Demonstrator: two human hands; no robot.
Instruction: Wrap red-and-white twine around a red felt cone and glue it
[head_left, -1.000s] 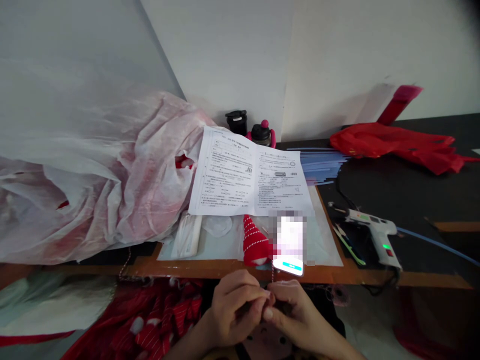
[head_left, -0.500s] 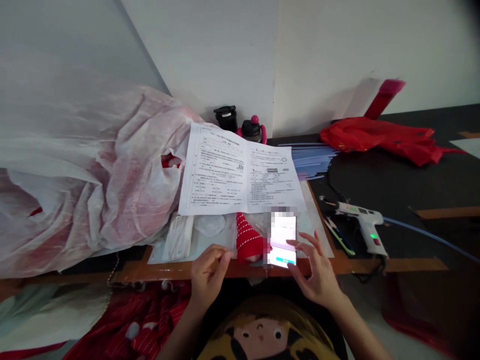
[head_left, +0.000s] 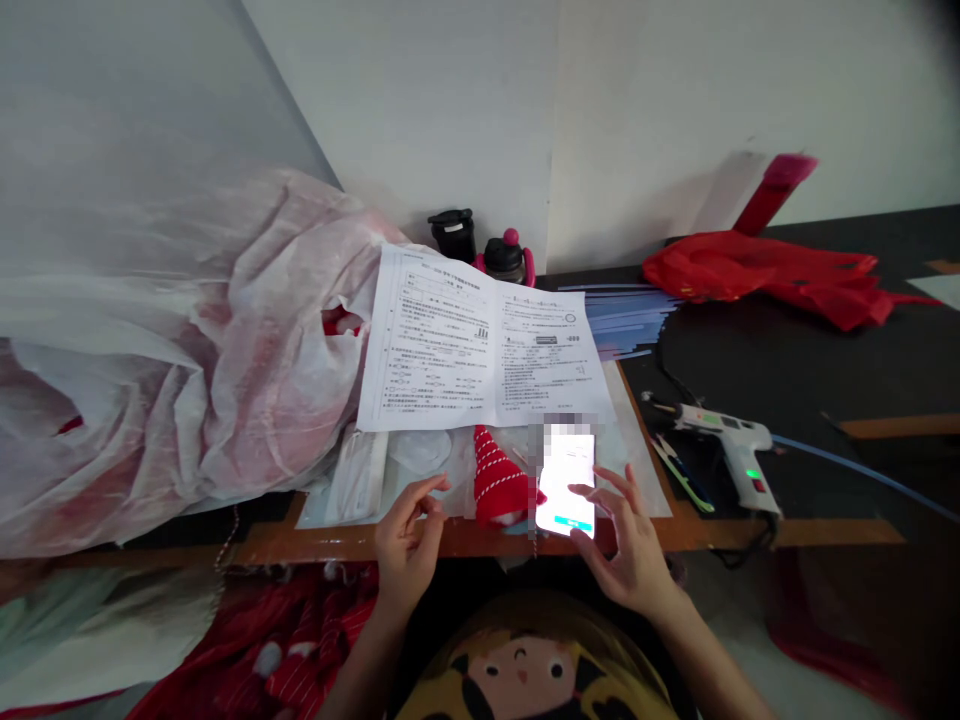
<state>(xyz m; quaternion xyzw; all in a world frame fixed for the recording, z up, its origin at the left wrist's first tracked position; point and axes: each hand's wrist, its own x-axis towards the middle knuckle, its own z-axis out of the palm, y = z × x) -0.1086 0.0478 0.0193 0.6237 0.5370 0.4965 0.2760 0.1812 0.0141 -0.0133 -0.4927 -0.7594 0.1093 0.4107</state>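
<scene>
A phone (head_left: 566,490) with a lit screen lies near the table's front edge, partly covered by a pixelated patch. My right hand (head_left: 626,545) is over its right side with fingers spread, a fingertip at the screen. My left hand (head_left: 409,545) hovers at the front edge, holding nothing, its fingers loosely curled and apart. Between the hands lies a red cone-shaped hat (head_left: 499,485) with white stripes. Behind the hat and phone, a printed paper sheet (head_left: 431,350) with a centre fold is spread out.
White plastic bags (head_left: 270,340) fill the left. Behind the paper stand a black cup (head_left: 452,235) and a bottle (head_left: 505,260). At right are a glue gun (head_left: 739,450), a green-edged tool (head_left: 686,480), blue sticks (head_left: 626,315) and red bags (head_left: 772,275). Red striped cloth (head_left: 300,650) lies below left.
My left hand has shifted slightly left and its fingers have loosened. My right hand's fingers have moved a little over the phone, and the screen picture looks different.
</scene>
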